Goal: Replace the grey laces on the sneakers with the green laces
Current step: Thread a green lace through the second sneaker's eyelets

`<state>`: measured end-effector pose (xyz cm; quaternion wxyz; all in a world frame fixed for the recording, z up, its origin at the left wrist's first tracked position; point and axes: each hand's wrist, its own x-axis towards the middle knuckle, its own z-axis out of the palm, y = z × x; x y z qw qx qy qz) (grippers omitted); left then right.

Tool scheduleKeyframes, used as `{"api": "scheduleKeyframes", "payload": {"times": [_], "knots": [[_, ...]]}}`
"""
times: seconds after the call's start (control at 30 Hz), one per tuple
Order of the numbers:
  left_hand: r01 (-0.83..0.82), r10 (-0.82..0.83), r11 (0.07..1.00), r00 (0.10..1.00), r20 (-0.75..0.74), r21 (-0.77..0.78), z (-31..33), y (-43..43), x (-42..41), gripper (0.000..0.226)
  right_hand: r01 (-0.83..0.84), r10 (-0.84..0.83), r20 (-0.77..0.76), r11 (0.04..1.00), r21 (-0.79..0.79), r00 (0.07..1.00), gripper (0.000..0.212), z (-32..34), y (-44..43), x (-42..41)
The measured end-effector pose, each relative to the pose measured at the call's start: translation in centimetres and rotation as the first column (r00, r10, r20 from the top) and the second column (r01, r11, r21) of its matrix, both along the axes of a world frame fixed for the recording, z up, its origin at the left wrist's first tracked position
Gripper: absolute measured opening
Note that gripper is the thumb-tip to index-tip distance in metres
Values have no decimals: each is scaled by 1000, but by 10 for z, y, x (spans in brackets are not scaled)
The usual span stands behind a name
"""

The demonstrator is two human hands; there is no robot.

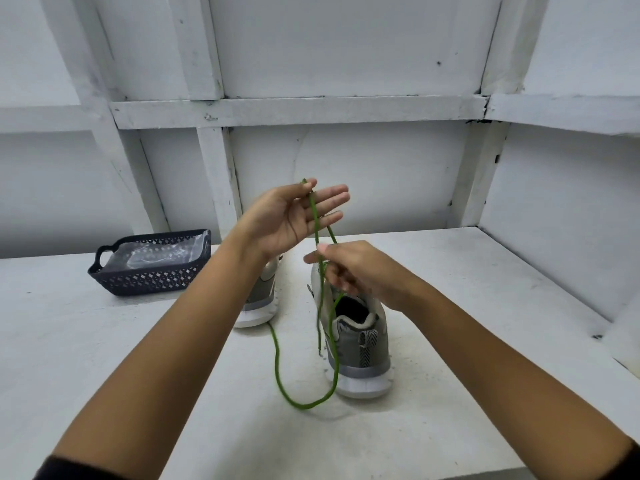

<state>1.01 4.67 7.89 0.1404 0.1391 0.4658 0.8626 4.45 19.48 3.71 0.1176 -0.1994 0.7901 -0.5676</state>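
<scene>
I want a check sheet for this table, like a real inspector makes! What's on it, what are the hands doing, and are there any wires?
Surface: white table, speckled, holding everything below.
Job's things: right sneaker stands heel toward the camera; left sneaker is partly hidden behind the forearm; green lace hangs from the hands and loops onto the table; grey laces not seen.
Clutter: dark basket at the left, clear plastic inside.
Grippers: left hand pinches the lace's tip, other fingers straight; right hand grips it lower down.
Cables: nothing seen.
Surroundings: white framed wall.
</scene>
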Motion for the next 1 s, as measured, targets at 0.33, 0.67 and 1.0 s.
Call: {"api": "scheduleKeyframes", "payload": {"times": [0.33,0.67,1.0], "knots": [[-68,90,971,992,88,-229,-43,-3,-6,34,218,-224,-26,966,-141,974,30,18,-6,-22],[-101,83,937,994,-69,-335,-68,-6,14,20,398,-399,10,911,-110,917,28,48,-4,-75],[-43,45,949,999,-1,-311,-72,-21,21,20,254,-257,-37,965,-70,966,20,49,-21,-84]]}}
